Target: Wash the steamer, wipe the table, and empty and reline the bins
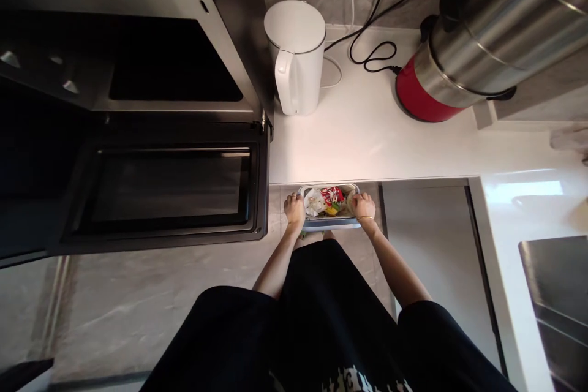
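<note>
Low in front of me, below the counter's edge, is a trash bin (331, 225) with a blue-grey front. It holds crumpled white paper or plastic, a red wrapper and yellow and green scraps. My left hand (294, 209) is closed around the bin's left rim. At the opposite end, my right hand (364, 206) grips the rim, with a thin bracelet at the wrist. The fingers of both hands curl over the edge, so their tips are partly hidden.
An oven-like appliance with its door (169, 190) folded down juts out at left. On the white counter (367, 141) stand a white pitcher (298, 61) and a steel steamer with a red base (425, 95). Black cords (372, 55) run behind. A sink (558, 294) lies at right.
</note>
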Motion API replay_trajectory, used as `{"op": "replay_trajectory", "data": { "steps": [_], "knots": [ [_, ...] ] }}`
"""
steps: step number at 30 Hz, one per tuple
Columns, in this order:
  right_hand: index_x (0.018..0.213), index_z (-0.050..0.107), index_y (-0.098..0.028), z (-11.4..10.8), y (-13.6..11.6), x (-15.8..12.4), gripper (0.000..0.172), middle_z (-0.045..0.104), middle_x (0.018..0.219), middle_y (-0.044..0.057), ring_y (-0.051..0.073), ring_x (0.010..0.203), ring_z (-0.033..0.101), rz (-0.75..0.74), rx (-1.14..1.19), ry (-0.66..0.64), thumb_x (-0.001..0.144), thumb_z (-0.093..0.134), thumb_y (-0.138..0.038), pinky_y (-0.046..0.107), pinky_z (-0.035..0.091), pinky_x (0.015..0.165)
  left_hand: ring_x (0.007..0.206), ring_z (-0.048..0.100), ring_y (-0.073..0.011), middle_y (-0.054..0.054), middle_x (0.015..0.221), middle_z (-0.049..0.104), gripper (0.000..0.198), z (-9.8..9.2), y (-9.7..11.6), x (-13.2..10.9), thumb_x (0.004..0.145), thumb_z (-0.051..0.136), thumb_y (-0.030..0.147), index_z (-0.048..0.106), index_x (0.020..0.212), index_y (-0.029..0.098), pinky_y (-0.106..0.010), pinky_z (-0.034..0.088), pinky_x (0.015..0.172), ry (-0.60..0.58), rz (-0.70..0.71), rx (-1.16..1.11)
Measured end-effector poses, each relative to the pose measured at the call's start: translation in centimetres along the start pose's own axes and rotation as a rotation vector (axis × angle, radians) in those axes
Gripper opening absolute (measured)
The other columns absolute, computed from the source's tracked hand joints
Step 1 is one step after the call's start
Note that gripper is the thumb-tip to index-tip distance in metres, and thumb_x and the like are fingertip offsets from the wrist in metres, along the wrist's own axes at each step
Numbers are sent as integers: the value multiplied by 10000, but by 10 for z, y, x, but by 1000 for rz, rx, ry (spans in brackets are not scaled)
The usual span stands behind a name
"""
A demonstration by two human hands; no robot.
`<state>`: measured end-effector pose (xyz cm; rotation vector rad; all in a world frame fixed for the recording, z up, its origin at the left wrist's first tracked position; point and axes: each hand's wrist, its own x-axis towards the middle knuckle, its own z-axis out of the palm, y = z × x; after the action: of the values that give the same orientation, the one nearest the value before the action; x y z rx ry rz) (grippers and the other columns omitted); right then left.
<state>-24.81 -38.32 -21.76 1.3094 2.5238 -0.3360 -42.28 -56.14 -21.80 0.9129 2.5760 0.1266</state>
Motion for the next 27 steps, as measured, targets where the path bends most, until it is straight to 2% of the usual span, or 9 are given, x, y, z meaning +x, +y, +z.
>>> {"op": "replay_trajectory", "data": {
  "steps": [3,6,8,11,14,17,24,27],
  "knots": [
    [1126,652,-158,-1,1,5,307,596,1074,175,274,992,492,-87,-48,-34,881,485,-233,377,370,819,1058,525,-273,-168,1103,606,323,2,7,-5,938,347,142,637,1081,138,-372,386,894,18,-54,65],
    [996,671,-160,-4,6,11,265,595,1048,172,265,971,490,-140,-14,-42,883,433,-184,378,378,831,1054,518,-291,-171,1135,592,299,3,12,-6,922,417,171,613,1147,153,-394,373,897,22,-78,92],
    [934,655,-163,-7,14,14,249,593,1024,149,250,963,493,-155,107,-8,882,415,-206,362,389,848,1072,507,-301,-179,1153,587,324,2,16,-3,926,387,146,624,1145,155,-407,361,901,20,-88,93],
    [914,598,-163,-13,30,19,221,602,959,114,221,885,525,-56,384,-5,858,396,-231,328,421,811,1111,484,-307,-185,1151,593,367,0,22,4,925,334,98,672,1057,151,-418,339,919,27,-117,60],
    [935,539,-182,-19,45,26,213,611,819,62,194,722,541,32,521,-65,847,352,-231,301,435,707,1125,480,-304,-184,1153,596,366,-4,27,6,919,335,91,684,1012,151,-412,332,924,54,-193,-15],
    [947,495,-207,-24,56,27,191,597,755,32,193,656,539,20,552,-65,853,343,-276,303,428,663,1085,508,-288,-173,1128,606,320,-8,28,0,913,361,117,667,1001,152,-386,347,889,108,-321,-128],
    [914,421,-230,-22,82,8,292,542,718,3,182,594,542,34,789,41,860,354,-509,318,454,598,932,595,-223,-114,960,669,261,-13,18,-18,882,392,118,609,1020,160,-299,394,776,147,-466,-346],
    [896,394,-232,-18,83,2,345,498,698,-26,156,548,510,65,890,96,850,369,-572,312,455,575,883,634,-190,-90,963,687,229,-10,15,-20,896,427,150,576,1069,165,-266,423,747,112,-509,-508]
  ]
}}
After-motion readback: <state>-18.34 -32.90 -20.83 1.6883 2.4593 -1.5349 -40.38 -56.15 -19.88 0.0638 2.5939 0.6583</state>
